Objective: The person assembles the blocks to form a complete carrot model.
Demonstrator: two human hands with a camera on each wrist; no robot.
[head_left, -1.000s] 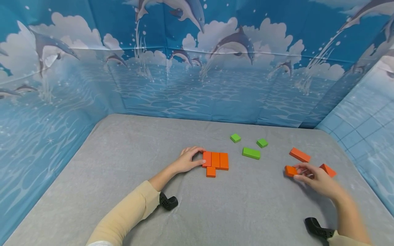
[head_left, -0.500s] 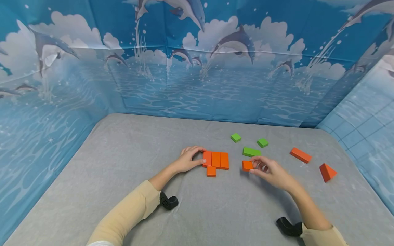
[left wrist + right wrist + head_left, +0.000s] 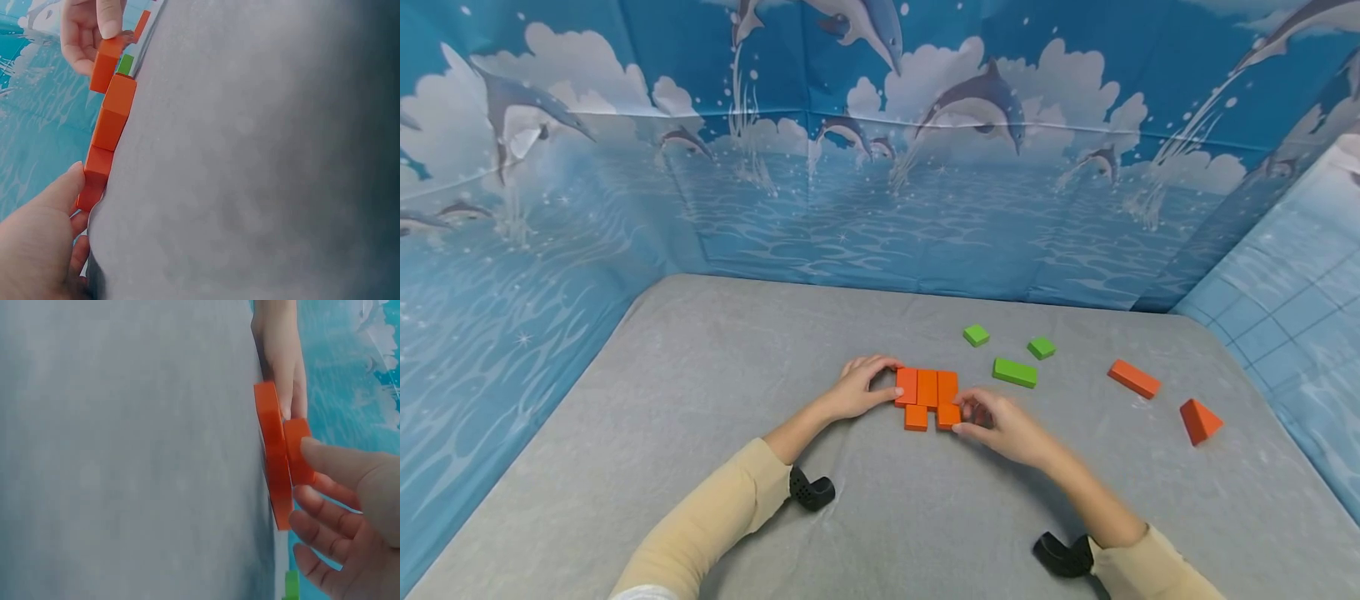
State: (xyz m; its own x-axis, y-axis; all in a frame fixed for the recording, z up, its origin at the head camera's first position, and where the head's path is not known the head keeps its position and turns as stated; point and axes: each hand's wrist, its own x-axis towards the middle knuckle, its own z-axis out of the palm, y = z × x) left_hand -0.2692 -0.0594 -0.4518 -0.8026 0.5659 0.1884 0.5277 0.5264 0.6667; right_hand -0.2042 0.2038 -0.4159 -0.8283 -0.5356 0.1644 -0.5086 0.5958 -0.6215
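Note:
Three rectangular orange blocks point(image 3: 927, 388) lie side by side on the grey cloth, and a small orange block point(image 3: 915, 418) sits against their near side. My left hand point(image 3: 852, 392) holds the leftmost one, its thumb and fingers at the near and far ends. Between right thumb and fingers, my right hand point(image 3: 1011, 429) pinches another small orange block point(image 3: 949, 417), at the near end of the rightmost rectangle. In the left wrist view this pinched block point(image 3: 106, 64) appears slightly above the others; whether it touches them I cannot tell.
Beyond the right hand lie a long green block point(image 3: 1015, 372) and two small green blocks, one at the back point(image 3: 976, 335). Farther right are a long orange block point(image 3: 1134, 379) and an orange triangular block point(image 3: 1200, 422). A dolphin-print curtain point(image 3: 880, 208) encloses the grey surface.
My right hand has carried the small orange block leftward from beside the triangular block to the orange group. The left hand has stayed in place on the leftmost block.

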